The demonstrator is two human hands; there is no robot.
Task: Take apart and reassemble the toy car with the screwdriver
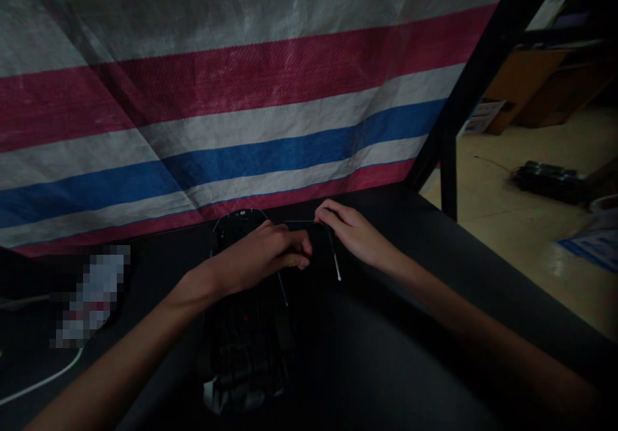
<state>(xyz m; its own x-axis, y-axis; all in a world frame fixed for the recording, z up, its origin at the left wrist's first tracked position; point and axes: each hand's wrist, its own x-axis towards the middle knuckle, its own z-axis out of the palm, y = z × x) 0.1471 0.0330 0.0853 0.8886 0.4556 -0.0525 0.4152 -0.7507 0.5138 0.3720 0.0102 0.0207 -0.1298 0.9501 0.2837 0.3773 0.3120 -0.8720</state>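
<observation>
Sheeting (pixel 241 77), one piece striped in red, white and blue, hung behind the work and blocked the view beyond the black tabletop (pixel 434 244). Pale floor (pixel 492 186) showed at the right, past one slanting black frame (pixel 476 64) and some brown furniture (pixel 526 77). One dark device (pixel 246 347), its details lost in shadow, lay lengthwise on the tabletop below the sheeting. Left of it lay one pale, pixelated object (pixel 99 296). On the floor were one black object (pixel 550 180) and, nearer, one blue-and-white flat item (pixel 591 247).

Two bare hands were at work. The left hand (pixel 270 247) was over the device's far half, hiding part of it; its fingers were curled, and whether they gripped anything I could not tell. The right hand (pixel 345 222), just beyond the device's right side, pinched one slim rod (pixel 335 254), whose pale tip pointed down toward the near side. One white cable (pixel 53 376) curved across the left. One thin line (pixel 299 221) ran between the hands, reaching the right fingertips. Smallest was one red spot (pixel 244 318) on the device.
</observation>
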